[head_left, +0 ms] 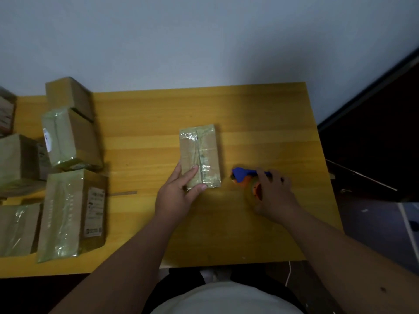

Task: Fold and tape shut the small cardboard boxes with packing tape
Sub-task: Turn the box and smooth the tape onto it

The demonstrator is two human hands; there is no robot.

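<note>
A small cardboard box [200, 155] lies flat in the middle of the yellow table [140, 123], with clear tape along its centre seam and across both ends. My left hand [179, 191] grips its near left corner, thumb at the near end and fingers on top. Just right of the box, my right hand [275, 196] holds a blue and orange tape dispenser [246, 177] with its roll against the table top.
Several taped cardboard boxes [70, 139] are piled along the table's left side, one large box [72, 214] near the front. A thin strip [123, 193] lies between them and my left hand. A dark doorway is at the right, and a pale wall is behind.
</note>
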